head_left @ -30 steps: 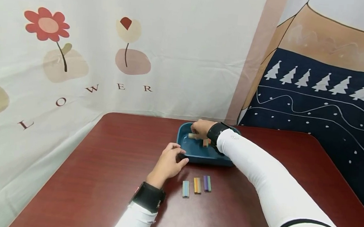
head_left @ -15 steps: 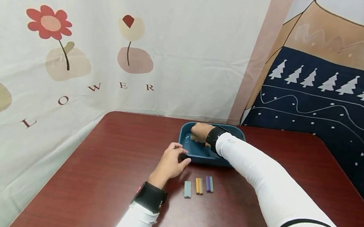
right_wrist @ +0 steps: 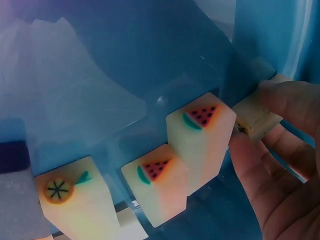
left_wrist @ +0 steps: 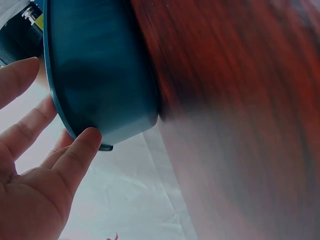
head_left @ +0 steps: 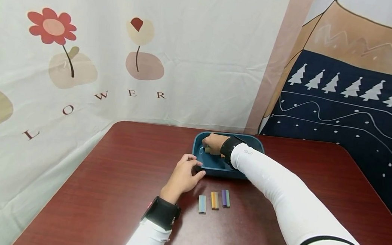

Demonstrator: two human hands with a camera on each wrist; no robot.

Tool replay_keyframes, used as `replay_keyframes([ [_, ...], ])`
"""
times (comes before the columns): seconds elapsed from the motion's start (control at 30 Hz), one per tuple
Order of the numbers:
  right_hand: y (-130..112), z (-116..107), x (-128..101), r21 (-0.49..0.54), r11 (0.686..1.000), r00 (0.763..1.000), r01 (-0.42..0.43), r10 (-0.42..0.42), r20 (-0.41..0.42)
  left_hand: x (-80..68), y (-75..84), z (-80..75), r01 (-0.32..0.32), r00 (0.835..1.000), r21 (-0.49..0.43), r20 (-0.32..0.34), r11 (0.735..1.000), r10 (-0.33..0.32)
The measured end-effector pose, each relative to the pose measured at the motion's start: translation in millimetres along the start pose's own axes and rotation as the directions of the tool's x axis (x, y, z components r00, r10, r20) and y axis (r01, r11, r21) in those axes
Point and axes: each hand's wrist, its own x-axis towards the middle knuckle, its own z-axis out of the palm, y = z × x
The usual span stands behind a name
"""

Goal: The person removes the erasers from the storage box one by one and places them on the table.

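Teal plastic tray (head_left: 252, 144) sits near the far edge of the dark red wooden counter (head_left: 111, 192). Right hand (head_left: 213, 143) is inside the tray, thumb and fingers (right_wrist: 287, 100) pinching a pale cream block (right_wrist: 256, 120). Beside it lie two watermelon-printed blocks (right_wrist: 200, 137) and an orange-printed block (right_wrist: 75, 200). Left hand (head_left: 182, 176), fingers relaxed and spread, touches the tray's near left corner with its thumb (left_wrist: 80, 150). Three coloured sticks, blue, orange and purple (head_left: 214, 201), lie in a row just nearer than the tray.
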Motion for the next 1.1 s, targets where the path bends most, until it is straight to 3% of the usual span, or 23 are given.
replay_keyframes([
  [0.2, -2, -3, -4, 0.048, 0.997, 0.998, -0.053, 0.053, 0.015, -1.6, 2.5, -1.7, 0.002, 1.000, 0.005, 0.006, 1.000, -0.002],
  [0.5, 0, -10, -13, 0.035, 0.998, 0.998, -0.053, 0.054, -0.027, -2.6, 3.5, -0.9, -0.017, 1.000, 0.003, 0.004, 1.000, 0.017],
  [0.73, -5, -22, -29, 0.128, 0.990, 0.997, -0.053, 0.060, -0.057, -6.7, 3.9, 1.6, 0.004, 1.000, -0.010, 0.030, 1.000, -0.004],
  [1.1, -7, -45, -43, 0.245, 0.969, 0.988, -0.036, 0.072, -0.140, -6.9, 3.9, -4.9, -0.002, 1.000, -0.013, 0.018, 1.000, 0.003],
])
